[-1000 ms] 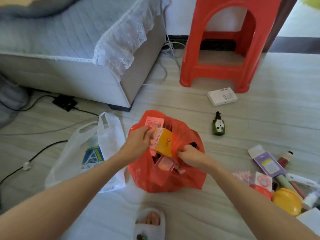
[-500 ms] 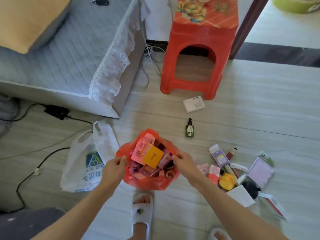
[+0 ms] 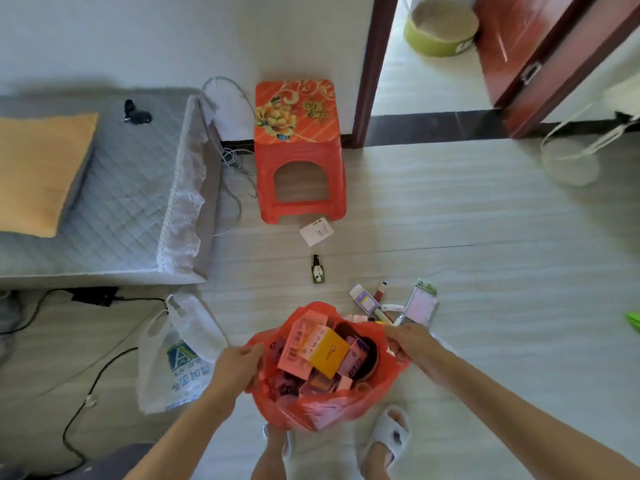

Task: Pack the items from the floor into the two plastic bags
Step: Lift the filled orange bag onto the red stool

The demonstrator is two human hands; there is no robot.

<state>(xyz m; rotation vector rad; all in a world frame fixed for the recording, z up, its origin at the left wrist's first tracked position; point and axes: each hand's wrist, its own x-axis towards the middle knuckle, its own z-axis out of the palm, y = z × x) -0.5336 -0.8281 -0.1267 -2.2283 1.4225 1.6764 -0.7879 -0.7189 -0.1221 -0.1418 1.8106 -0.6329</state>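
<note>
My left hand (image 3: 239, 367) and right hand (image 3: 408, 342) each gripped a side of the red bag (image 3: 332, 407), fingers curled into the plastic at its rim, holding its mouth spread wide above my slippered feet. The bag was already crammed with boxes, a pink carton (image 3: 301, 344) and an orange box (image 3: 329, 351) riding on top (it looked close to full). Left of the red bag, the white bag (image 3: 173, 358) lay slack on the floor and appeared to hold nothing yet. Just beyond the red bag's right rim, a cluster of small cosmetics (image 3: 391, 304) was not yet packed; farther beyond, a small dark bottle (image 3: 317, 270) and a white box (image 3: 316, 232) lay near the red stool (image 3: 298, 150). By my reckoning, roughly half the job was done, the remainder likely bound for the white bag.
</note>
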